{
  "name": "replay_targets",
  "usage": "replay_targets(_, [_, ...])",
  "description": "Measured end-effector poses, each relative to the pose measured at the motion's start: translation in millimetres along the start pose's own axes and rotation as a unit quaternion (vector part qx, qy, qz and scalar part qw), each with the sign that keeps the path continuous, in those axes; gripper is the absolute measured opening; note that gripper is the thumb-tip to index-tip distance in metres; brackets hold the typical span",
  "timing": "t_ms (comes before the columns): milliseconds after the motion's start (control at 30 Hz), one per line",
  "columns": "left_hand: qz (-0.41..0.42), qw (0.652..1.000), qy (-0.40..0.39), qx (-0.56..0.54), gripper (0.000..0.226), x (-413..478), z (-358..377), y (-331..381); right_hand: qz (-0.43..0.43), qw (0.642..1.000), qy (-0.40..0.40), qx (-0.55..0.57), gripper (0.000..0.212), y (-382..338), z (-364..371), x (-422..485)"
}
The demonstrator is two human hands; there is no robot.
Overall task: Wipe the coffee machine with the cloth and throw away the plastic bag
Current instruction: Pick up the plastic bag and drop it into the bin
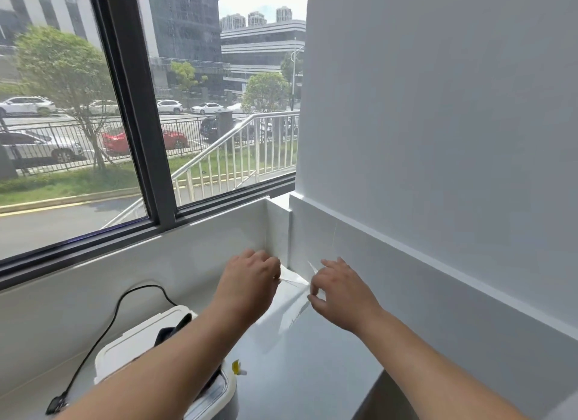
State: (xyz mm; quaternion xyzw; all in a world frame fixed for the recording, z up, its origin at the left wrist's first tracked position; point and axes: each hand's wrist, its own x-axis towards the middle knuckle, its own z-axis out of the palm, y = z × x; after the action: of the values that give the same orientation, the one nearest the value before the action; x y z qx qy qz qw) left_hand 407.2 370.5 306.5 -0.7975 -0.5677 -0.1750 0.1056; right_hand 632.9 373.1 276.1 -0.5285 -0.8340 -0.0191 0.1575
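Gripping thin transparent plastic bag (295, 294) stretched between left hand (250, 282) and right hand (341, 294) — both pinched on edges. Gather inward, lift from white wall corner (278, 232) beyond knuckles.

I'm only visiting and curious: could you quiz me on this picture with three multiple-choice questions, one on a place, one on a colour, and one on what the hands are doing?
1. Where is the clear plastic bag?
A) in the corner of the counter, by the wall
B) hanging from the window
C) on the floor

2. What colour is the cord beside the coffee machine?
A) red
B) white
C) black

3. What are the left hand and right hand doing?
A) lying flat on the counter
B) pinching the bag
C) hanging idle

Answers:
1 A, the bag lies where the counter meets the wall.
2 C, the cord is plainly black.
3 B, curled fingers hold the bag's edges.
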Motion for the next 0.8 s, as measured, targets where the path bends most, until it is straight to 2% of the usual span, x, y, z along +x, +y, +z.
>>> replay_targets(133, [0.01, 1.0, 0.007, -0.026, 0.018, -13, -6, 2, 0.068, 0.993, 0.078, -0.047, 0.016, -13, -8, -17])
replay_targets(200, [0.016, 0.999, 0.011, -0.039, 0.017, -20, -10, 4, 0.103, 0.991, 0.064, -0.057, 0.019, -20, -13, -23])
replay_targets(300, [0.019, 0.998, 0.015, -0.054, 0.015, -32, -15, 6, 0.148, 0.989, 0.025, -0.005, 0.022, -32, -21, -33])
replay_targets(500, [0.037, 0.996, 0.014, -0.08, 0.015, -56, -18, 8, 0.163, 0.986, 0.024, 0.038, 0.009, -55, -31, -71])
replay_targets(633, [0.06, 0.994, 0.009, -0.092, 0.015, -70, -12, 19, 0.174, 0.984, 0.026, 0.041, 0.019, -64, -38, -99])
replay_targets(800, [0.08, 0.99, -0.003, -0.118, 0.013, -81, -5, 41, 0.227, 0.971, 0.024, 0.071, 0.017, -65, -40, -129])
